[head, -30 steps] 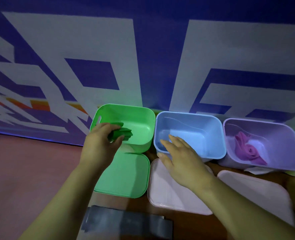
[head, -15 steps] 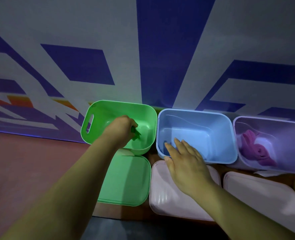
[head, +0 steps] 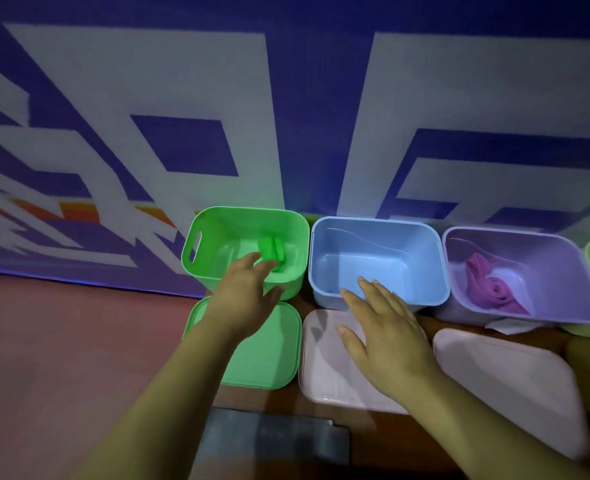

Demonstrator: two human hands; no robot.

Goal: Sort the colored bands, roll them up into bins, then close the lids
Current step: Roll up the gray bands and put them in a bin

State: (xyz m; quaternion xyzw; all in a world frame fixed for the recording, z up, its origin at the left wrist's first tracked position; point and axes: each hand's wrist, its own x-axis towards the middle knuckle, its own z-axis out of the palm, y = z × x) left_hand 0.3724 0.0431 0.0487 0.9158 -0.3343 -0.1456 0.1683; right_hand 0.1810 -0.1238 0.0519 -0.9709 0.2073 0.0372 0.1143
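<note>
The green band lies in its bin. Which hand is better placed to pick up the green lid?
The left hand: it hangs open above the green lid; the right hand is over the pale lid.

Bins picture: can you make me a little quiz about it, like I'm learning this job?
1. True or false: the blue bin has a band in it.
2. Which bin holds the pink band? A) green B) blue C) purple
3. Where is the green band, and is the left hand holding it?

Key
1. False. It has no band in it.
2. C, the purple bin.
3. It lies in the green bin. The left hand is open and holds nothing.
</note>
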